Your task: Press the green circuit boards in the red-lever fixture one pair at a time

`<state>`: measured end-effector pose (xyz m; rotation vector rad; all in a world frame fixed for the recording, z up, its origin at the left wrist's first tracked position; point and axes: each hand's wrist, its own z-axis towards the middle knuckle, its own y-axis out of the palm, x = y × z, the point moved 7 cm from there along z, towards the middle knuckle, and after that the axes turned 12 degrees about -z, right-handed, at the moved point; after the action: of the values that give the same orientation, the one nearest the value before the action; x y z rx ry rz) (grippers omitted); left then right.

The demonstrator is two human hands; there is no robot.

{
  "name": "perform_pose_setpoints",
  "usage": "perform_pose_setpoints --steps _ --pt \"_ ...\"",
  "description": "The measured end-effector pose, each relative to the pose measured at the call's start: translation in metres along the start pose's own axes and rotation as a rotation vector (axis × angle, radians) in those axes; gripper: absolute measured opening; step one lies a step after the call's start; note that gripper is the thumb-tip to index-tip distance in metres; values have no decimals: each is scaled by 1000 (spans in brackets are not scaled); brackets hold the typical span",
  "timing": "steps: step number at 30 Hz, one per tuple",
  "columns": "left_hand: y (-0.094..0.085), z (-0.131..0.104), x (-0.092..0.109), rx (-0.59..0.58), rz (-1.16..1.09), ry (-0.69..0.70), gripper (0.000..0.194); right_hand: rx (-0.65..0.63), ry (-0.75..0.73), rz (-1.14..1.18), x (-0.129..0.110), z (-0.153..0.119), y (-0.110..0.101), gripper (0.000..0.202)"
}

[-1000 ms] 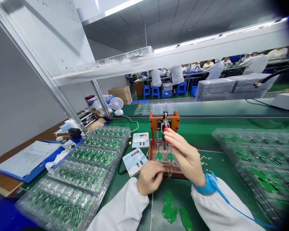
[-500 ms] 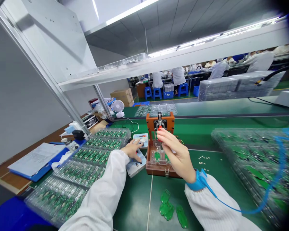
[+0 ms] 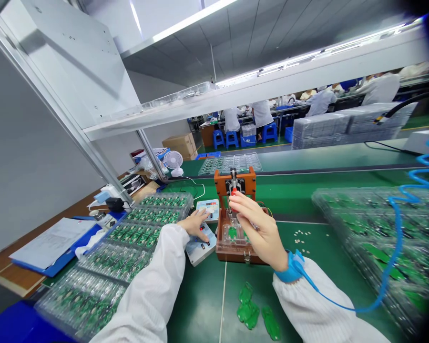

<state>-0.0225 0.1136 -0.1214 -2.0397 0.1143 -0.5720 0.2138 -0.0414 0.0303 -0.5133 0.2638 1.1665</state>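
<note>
While white papers (image 3: 53, 238) are lying over a blue tray (image 3: 57, 267) at the far left, a clear plastic tray (image 3: 188, 209) is holding rows of green circuit boards (image 3: 139, 233) beside my left sleeve (image 3: 146, 290). Behind it, a small white fan (image 3: 173, 160) is standing with its cable trailing. Just right of the rows, the fingers of my left hand (image 3: 193, 223) are spreading open and gripping nothing, the thumb lying over the nearer control box (image 3: 200, 257), the fingertips resting at the farther control box (image 3: 211, 205). Beside these, a brown test fixture (image 3: 232, 255) is standing on the tabletop (image 3: 196, 305), and a green circuit board (image 3: 232, 232) is sitting in it. The fingers of my right hand (image 3: 260, 229) are lying against the clamp's red handle (image 3: 233, 193); with the thumb hidden, I cannot tell whether they are closing around it. In front, a cluster of loose green boards (image 3: 252, 317) is overlapping, with a single green board (image 3: 270, 324) lying just beside. A blue wrist strap (image 3: 290, 267) is circling my right wrist. Farther right, small white pieces (image 3: 302, 233) are lying scattered, and a second clear tray (image 3: 346, 247) is holding more boards.
</note>
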Motion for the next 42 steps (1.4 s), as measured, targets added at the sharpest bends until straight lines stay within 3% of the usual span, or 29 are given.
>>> perform_pose_setpoints --steps 7,33,36,38,40,42 --pt "1 -7 -14 -106 54 -94 146 4 -13 11 0 0 0 52" --pt "2 -12 1 -171 133 -203 141 31 -19 2 0 -1 0 53" --pt "-13 -29 17 -78 91 -200 135 36 -9 5 0 0 1 53" --pt "-27 -51 40 52 51 -170 117 37 -9 4 0 0 1 53" --pt "-28 -76 73 133 11 -108 85 39 -10 2 -1 1 1 53" --pt "-7 -96 119 145 -27 30 43 46 -15 0 -1 0 0 54"
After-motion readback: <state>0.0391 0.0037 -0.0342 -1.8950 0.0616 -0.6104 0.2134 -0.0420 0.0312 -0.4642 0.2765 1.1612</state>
